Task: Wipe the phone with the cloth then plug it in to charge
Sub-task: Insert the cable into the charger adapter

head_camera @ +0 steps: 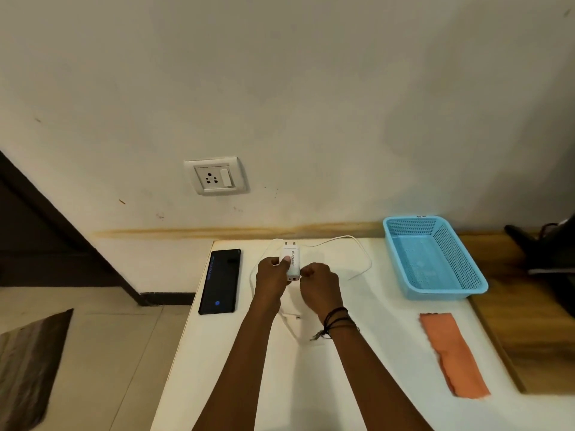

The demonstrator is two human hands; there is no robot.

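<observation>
A black phone (221,281) lies flat near the left edge of the white table (357,353), its screen faintly lit. My left hand (271,279) grips a white charger adapter (292,261), prongs pointing away from me. My right hand (319,286) is closed right beside the adapter's port end, pinching something small that I cannot make out. A white cable (357,244) loops across the table behind my hands, and one white plug end (295,317) lies between my forearms. An orange cloth (451,353) lies flat at the right.
A wall socket with a switch (216,175) is mounted on the wall above the table's left end. A blue plastic basket (432,256), holding nothing, stands at the back right. A wooden surface (529,321) adjoins the table's right side.
</observation>
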